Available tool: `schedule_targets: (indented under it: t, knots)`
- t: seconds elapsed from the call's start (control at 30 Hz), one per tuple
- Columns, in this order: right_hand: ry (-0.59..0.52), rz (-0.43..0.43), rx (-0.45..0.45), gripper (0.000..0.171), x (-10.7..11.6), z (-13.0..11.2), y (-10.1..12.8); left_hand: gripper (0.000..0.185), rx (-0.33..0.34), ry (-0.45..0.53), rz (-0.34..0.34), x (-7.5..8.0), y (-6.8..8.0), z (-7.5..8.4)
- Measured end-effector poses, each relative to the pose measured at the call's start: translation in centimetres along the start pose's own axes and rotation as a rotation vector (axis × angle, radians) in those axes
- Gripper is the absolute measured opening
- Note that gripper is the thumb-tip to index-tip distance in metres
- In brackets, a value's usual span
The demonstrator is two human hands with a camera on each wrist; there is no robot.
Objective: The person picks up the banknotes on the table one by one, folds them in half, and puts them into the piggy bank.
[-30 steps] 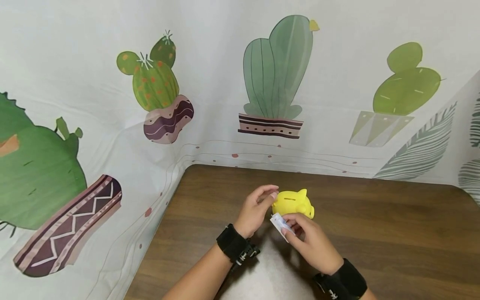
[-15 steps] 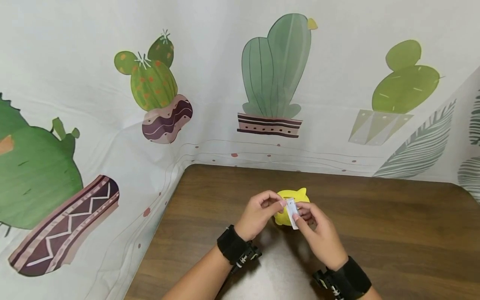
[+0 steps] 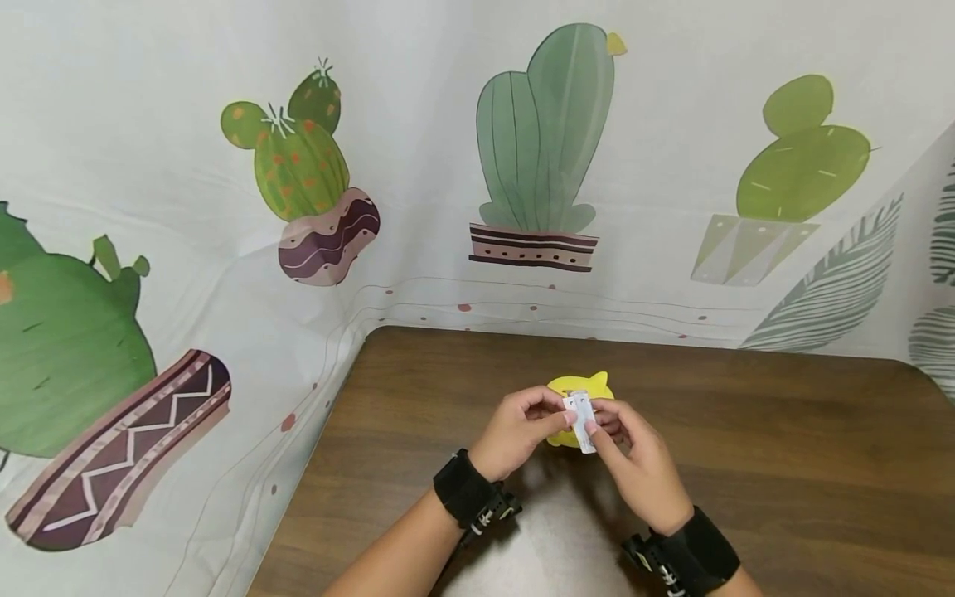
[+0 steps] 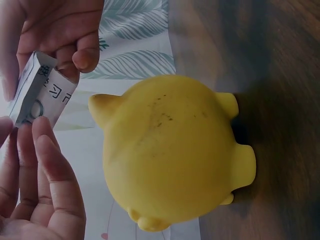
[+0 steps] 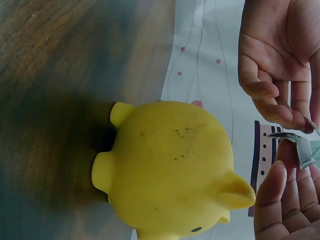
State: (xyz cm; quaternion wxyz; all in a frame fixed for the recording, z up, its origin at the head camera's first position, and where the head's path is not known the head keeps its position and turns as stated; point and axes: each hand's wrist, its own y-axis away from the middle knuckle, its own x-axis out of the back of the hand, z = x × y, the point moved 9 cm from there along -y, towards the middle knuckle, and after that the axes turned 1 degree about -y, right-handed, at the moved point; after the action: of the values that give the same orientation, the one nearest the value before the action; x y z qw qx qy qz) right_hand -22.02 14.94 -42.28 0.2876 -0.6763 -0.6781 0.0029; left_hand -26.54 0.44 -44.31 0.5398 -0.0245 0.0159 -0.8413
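Observation:
A yellow piggy bank [image 3: 593, 385] stands on the brown wooden table [image 3: 783, 448]. Just above its near side, both hands hold a small folded banknote [image 3: 580, 411]. My right hand [image 3: 594, 425] pinches the note between thumb and curled fingers. My left hand [image 3: 561, 412] meets it from the left, its fingertips on the note's edge. In the left wrist view the banknote [image 4: 40, 92] sits between the two hands, to the left of the piggy bank [image 4: 170, 150]. From the right wrist, only the edge of the banknote [image 5: 301, 146] shows beside the piggy bank [image 5: 172, 165].
A white cloth printed with cacti [image 3: 545, 141] hangs behind and to the left of the table. A black band [image 3: 464, 487] wraps the left wrist and another black band [image 3: 694, 551] the right.
My right hand has lifted the banknote from in front of the piggy bank to above it and turned it upright. My left hand left the bank's side and took hold of the note.

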Motion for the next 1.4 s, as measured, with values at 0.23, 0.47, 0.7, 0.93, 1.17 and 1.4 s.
schedule_targets:
  t: [0.23, 0.47, 0.7, 0.93, 1.17, 1.4]
  knots:
    - [-0.028, 0.048, -0.02, 0.025, 1.0, 0.5, -0.2, 0.015, 0.002, 0.015, 0.015, 0.3, -0.1, -0.1]
    - [-0.092, 0.099, -0.061, 0.024, 2.4, 0.8, -0.5, 0.018, 0.016, 0.053, 0.05, 0.8, -0.3, -0.3]
    - [-0.084, 0.129, 0.023, 0.027, 3.5, -0.1, -0.8, 0.02, 0.035, 0.091, -0.002, 0.1, -0.2, -0.5]
    - [0.007, 0.147, 0.112, 0.037, 3.7, -0.9, -0.7, 0.022, 0.075, 0.146, -0.046, -0.9, 0.3, -0.8]
    - [0.116, 0.179, 0.194, 0.041, 4.0, -1.4, -0.6, 0.022, 0.079, 0.152, -0.102, -1.9, 0.4, -0.9]
    - [0.072, 0.196, 0.25, 0.038, 4.1, -2.2, -0.3, 0.024, 0.211, 0.33, -0.246, -3.8, 0.6, -2.1]
